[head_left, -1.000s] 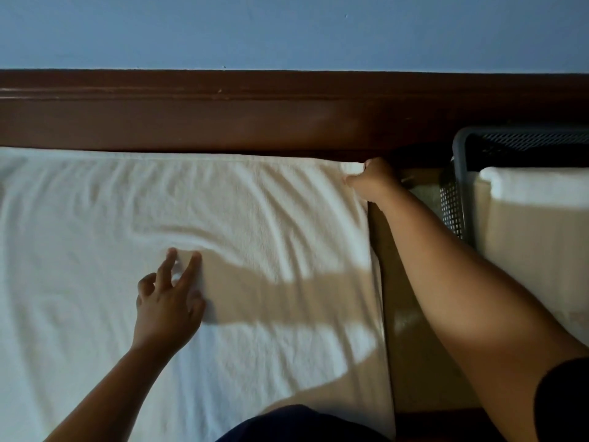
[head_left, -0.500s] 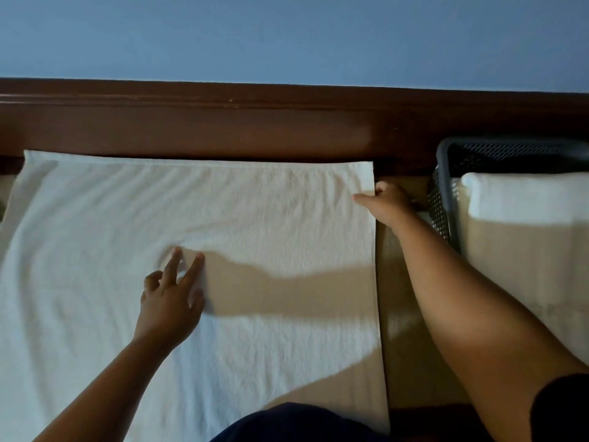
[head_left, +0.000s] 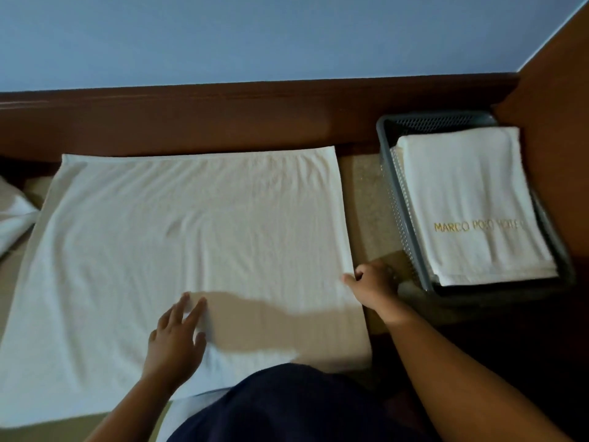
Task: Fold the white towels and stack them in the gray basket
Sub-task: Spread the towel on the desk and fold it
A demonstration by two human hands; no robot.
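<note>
Plain blue wall (head_left: pixel 255 36) across the top. Below it a dark brown wooden board (head_left: pixel 223 119) runs the full width. A lighter orange-brown wooden panel (head_left: pixel 557 90) meets it at the right corner. Beige textured surface (head_left: pixel 366 199) below the board. Dim lighting with hard-edged shadows.

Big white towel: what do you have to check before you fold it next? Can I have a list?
1. The spread towel lies flat, only light wrinkles: ok.
2. The left hand presses flat on it: ok.
3. The right hand pinches its right edge: ok.
4. The gray basket sits apart from the towel, out of the fold's way: ok.
5. Room on top of the folded towels in the basket: cannot tell.
</note>
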